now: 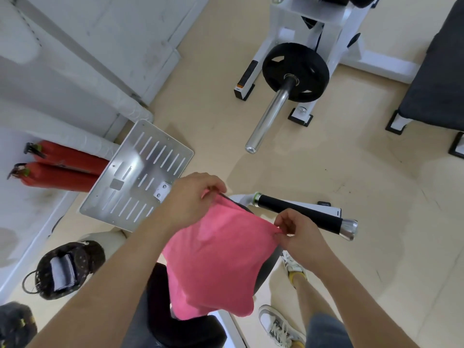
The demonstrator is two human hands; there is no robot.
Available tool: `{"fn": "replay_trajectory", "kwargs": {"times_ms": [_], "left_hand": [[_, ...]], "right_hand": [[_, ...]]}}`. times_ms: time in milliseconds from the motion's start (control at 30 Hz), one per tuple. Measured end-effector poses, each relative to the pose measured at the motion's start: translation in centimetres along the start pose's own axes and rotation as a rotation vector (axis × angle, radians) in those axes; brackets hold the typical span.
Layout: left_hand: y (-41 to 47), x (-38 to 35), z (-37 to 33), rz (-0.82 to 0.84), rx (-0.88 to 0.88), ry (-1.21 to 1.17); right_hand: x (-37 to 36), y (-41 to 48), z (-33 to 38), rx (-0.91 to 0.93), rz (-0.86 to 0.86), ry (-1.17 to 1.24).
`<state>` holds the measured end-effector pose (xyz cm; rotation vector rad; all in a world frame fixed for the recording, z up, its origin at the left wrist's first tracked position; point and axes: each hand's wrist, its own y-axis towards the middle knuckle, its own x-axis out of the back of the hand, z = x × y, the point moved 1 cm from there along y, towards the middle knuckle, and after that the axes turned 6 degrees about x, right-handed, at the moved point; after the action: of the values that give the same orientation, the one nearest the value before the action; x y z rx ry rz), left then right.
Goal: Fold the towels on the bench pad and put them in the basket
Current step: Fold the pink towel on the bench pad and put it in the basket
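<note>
Head view, looking steeply down: both forearms reach in from the lower edge and meet above the bench pad (160, 300). The left hand (193, 197) is knuckles-up, wrist bent slightly, with its fingers and thumb curled in to pinch the far corner of the pink towel (216, 262). The right hand (298, 232) sits nearer the body on the pad's right side, thumb and curled fingers nipping the towel's other upper corner. The top edge is pulled taut between the two grips. The rest of the cloth hangs loose in front of the pad, hiding much of it, and its lower edge is bunched and uneven.

On the floor left of the pad stands the dark patterned basket (82, 249) with a looped handle, and a folded grey towel (62, 272) lies inside it. Beyond the pad on the left, a slotted metal plate (138, 174) tilts toward the wall. Just past the pad on the right, a black foam-covered handle (301, 214) juts out beside the right hand. Right of the pad, two sneakers (278, 325) stand on the beige floor. Well beyond the pad, a black weight plate (296, 71) sits on a chrome bar.
</note>
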<state>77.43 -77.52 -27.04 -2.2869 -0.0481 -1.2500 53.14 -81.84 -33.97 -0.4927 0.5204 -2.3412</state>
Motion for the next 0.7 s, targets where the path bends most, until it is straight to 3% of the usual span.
{"fn": "replay_trajectory", "kwargs": {"times_ms": [133,400,500,700], "left_hand": [[1.8,-0.1,5.0,0.088,0.183,0.017],[4.5,-1.2,7.1,0.134,0.212,-0.072],[4.6,-0.9,7.8,0.189,0.245,-0.115],[5.2,-0.5,8.1,0.247,0.276,-0.174]], "right_hand": [[0.2,0.2,0.2,-0.085,-0.003,0.123],[0.5,-0.6,1.3,-0.100,0.074,0.326],[0.6,-0.8,0.8,-0.036,0.127,0.217],[0.3,-0.4,0.2,-0.036,0.072,0.128]]}}
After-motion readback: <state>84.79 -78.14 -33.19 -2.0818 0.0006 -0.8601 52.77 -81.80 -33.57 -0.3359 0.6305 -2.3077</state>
